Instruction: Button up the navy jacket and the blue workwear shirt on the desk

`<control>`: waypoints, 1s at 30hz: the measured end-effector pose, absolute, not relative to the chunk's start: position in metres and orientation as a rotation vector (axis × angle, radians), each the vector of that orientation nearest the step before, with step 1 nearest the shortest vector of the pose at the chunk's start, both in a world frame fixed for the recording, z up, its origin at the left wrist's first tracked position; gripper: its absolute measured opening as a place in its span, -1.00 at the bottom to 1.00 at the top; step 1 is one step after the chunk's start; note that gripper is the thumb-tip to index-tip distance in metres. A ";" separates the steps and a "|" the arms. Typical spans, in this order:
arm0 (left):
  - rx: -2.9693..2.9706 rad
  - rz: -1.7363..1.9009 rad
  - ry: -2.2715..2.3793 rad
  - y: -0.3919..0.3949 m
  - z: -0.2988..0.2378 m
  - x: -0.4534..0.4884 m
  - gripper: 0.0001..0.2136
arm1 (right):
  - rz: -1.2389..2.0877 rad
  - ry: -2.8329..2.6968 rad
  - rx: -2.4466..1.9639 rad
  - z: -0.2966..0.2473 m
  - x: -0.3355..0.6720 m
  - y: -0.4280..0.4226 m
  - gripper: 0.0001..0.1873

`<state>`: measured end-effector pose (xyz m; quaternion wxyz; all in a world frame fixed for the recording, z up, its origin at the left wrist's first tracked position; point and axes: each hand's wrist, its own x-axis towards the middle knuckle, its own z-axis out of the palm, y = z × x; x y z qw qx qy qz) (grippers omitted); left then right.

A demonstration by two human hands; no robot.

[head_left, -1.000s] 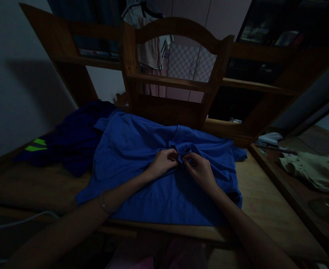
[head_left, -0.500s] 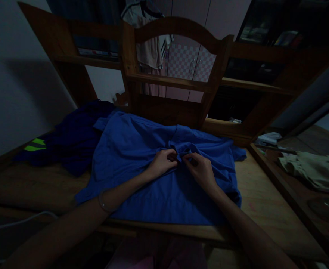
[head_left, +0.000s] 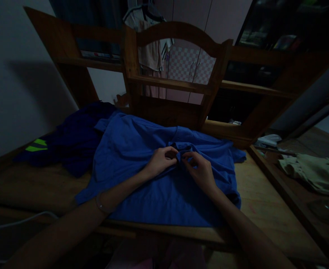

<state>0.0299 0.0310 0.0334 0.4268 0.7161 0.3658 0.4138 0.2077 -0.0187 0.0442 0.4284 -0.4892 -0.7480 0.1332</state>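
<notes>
A blue shirt (head_left: 130, 142) lies spread across the wooden table, its cloth bunched up at the middle. My left hand (head_left: 162, 160) pinches the raised fold from the left, thumb and forefinger closed on it. From the right, my right hand (head_left: 200, 170) pinches the same fold, its fingertips close to those of the left. Whether a button sits between the fingers is too dark to make out. A bracelet (head_left: 100, 203) circles my left forearm.
A dark blue garment (head_left: 74, 138) with bright green stripes lies heaped at the left. Behind the shirt rises a wooden shelf frame (head_left: 178, 87). Folded pale cloth (head_left: 311, 172) rests at the right beyond a wooden ledge (head_left: 276, 190). A white cable (head_left: 21, 221) hangs at the lower left.
Both hands stay at the bunched fold, with small shifts of the fingers. The right fingertips have edged slightly left, nearer the left hand. The whole view has tilted a little.
</notes>
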 end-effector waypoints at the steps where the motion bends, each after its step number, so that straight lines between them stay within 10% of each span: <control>1: 1.787 1.035 0.910 0.031 0.034 0.030 -0.78 | 0.343 -1.860 -1.219 0.045 0.208 -0.019 -0.85; 21: 1.351 0.974 0.838 0.022 0.036 0.035 -0.74 | 0.890 -1.695 -1.176 0.036 0.216 -0.004 -0.68; 30: 1.120 0.912 0.895 0.026 0.035 0.035 -0.67 | 0.594 -1.853 -1.249 0.036 0.212 -0.011 -0.81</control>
